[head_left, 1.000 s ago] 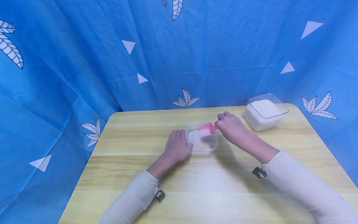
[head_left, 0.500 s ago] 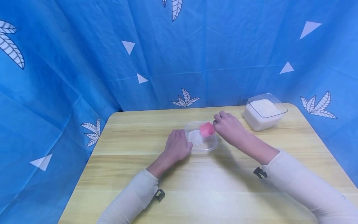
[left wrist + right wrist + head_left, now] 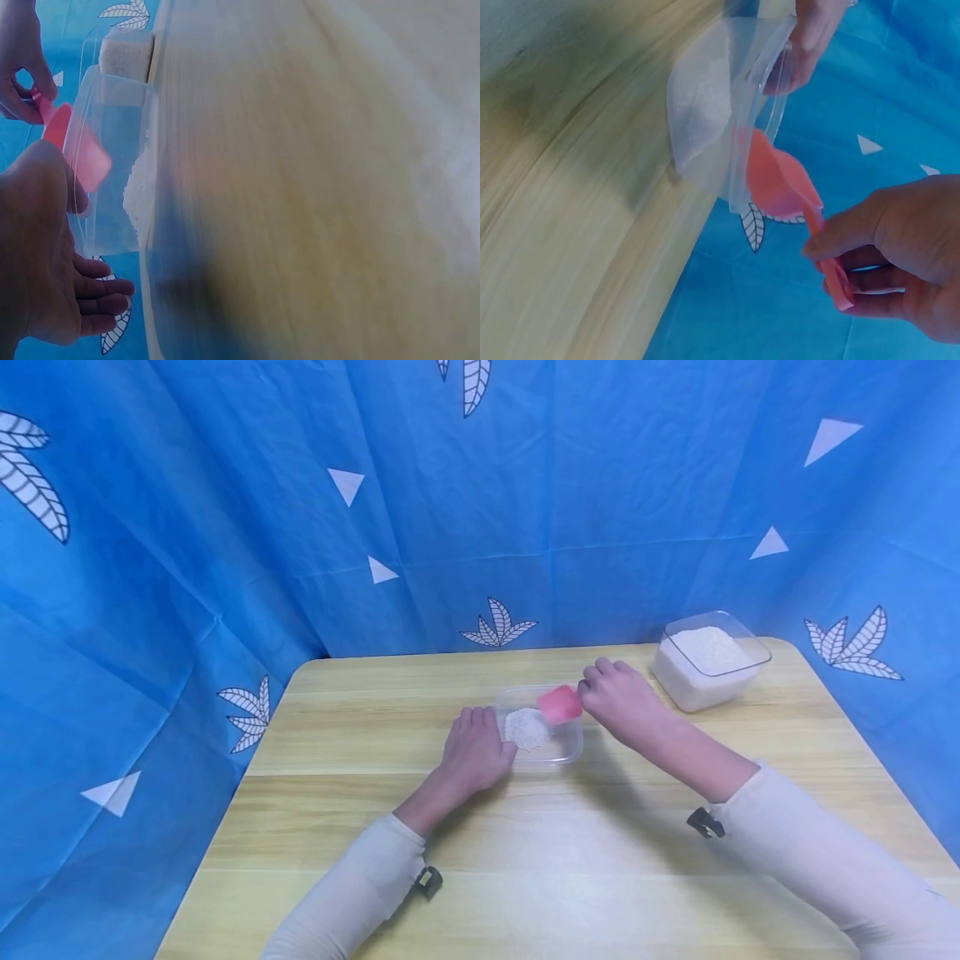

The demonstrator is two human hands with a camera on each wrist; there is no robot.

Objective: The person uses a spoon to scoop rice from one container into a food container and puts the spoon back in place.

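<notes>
In the head view a clear plastic container [image 3: 543,762] stands mid-table, with a heap of white powder [image 3: 527,729] at its left side. My left hand [image 3: 477,750] holds its left end, the thumb over the rim and the fingers along the outside, as the left wrist view shows too. My right hand [image 3: 618,697] pinches the handle of a pink measuring scoop [image 3: 561,704] between thumb and fingers. The scoop's bowl [image 3: 776,180] is tipped over the container's right part, above the rim, in the right wrist view.
A larger clear square tub [image 3: 701,681], filled high with white powder, stands at the back right of the wooden table [image 3: 525,877]. Behind the table hangs a blue curtain [image 3: 630,485] with leaf and triangle prints.
White powder was falling from the tilted scoop a second ago; no stream shows now. The scoop and my right hand have shifted slightly right. My left hand stays in place.
</notes>
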